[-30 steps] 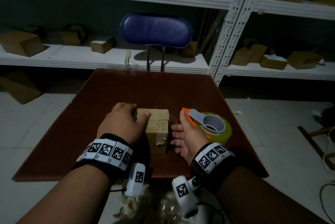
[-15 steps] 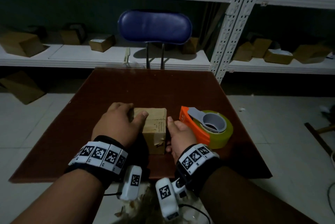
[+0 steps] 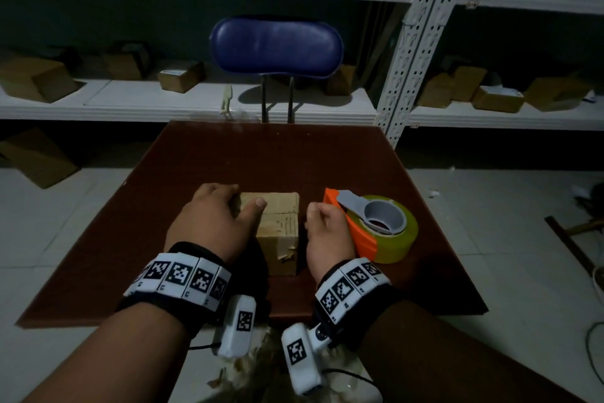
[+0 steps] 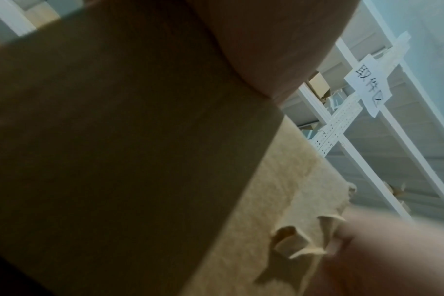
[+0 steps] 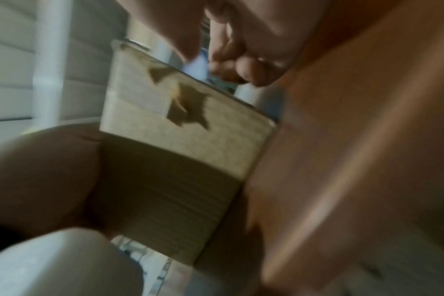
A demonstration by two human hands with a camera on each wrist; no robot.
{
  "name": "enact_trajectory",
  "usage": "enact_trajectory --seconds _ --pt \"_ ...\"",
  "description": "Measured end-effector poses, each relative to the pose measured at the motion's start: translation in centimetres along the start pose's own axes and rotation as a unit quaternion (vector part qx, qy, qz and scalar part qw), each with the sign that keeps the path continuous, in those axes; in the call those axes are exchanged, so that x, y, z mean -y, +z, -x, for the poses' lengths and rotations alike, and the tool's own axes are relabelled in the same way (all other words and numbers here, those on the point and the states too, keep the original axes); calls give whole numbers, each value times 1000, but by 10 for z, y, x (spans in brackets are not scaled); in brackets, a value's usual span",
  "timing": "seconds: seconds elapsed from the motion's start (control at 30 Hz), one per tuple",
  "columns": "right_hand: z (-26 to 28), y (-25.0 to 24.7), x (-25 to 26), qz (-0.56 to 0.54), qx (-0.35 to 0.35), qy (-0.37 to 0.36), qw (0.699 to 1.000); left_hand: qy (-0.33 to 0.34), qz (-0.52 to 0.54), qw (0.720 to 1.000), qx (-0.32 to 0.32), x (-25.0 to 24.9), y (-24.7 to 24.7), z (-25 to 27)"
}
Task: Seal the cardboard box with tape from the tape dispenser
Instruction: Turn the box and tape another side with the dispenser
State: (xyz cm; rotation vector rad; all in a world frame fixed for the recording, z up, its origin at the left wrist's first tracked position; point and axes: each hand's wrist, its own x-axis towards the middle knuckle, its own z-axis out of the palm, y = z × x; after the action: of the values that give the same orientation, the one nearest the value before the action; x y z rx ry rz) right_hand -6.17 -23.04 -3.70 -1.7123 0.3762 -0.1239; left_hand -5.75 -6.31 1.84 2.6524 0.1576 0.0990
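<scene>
A small brown cardboard box [image 3: 277,216] with torn paper on its near face stands on the dark red table [image 3: 261,157]. My left hand [image 3: 242,200] grips its left side, thumb on the top and fingers over the far left edge. The left wrist view shows the box [image 4: 114,140] close up. My right hand [image 3: 318,213] is curled into a fist holding nothing, in the gap between the box and the orange tape dispenser [image 3: 359,236] with its yellowish tape roll [image 3: 402,239]. In the blurred right wrist view its curled fingers [image 5: 251,74] hang above the box [image 5: 185,140], the orange dispenser [image 5: 355,140] alongside.
A blue-backed chair [image 3: 276,46] stands at the table's far edge. White metal shelves [image 3: 196,105] with several cardboard boxes line the wall behind. A white upright post [image 3: 411,53] rises at the table's far right corner. Paper scraps lie on the floor below my wrists.
My right hand left the box's right side, where its fingers lay flat, and curled into a fist beside the dispenser. The left hand stayed on the box.
</scene>
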Motion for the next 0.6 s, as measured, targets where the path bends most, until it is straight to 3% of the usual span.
enact_trajectory --seconds 0.13,0.2,0.37,0.43,0.6 --pt "14 -2 22 -51 73 2 996 13 26 1000 -2 -2 -2 4" --pt "18 1 24 -60 105 16 992 -17 111 994 1 -1 -6 4" --pt "18 3 31 -13 147 23 989 -194 347 917 33 12 -13 -8" --pt "17 5 31 14 152 22 988 -214 364 904 63 15 -15 -7" --pt "12 4 37 21 147 38 988 -215 326 915 104 11 -22 0"
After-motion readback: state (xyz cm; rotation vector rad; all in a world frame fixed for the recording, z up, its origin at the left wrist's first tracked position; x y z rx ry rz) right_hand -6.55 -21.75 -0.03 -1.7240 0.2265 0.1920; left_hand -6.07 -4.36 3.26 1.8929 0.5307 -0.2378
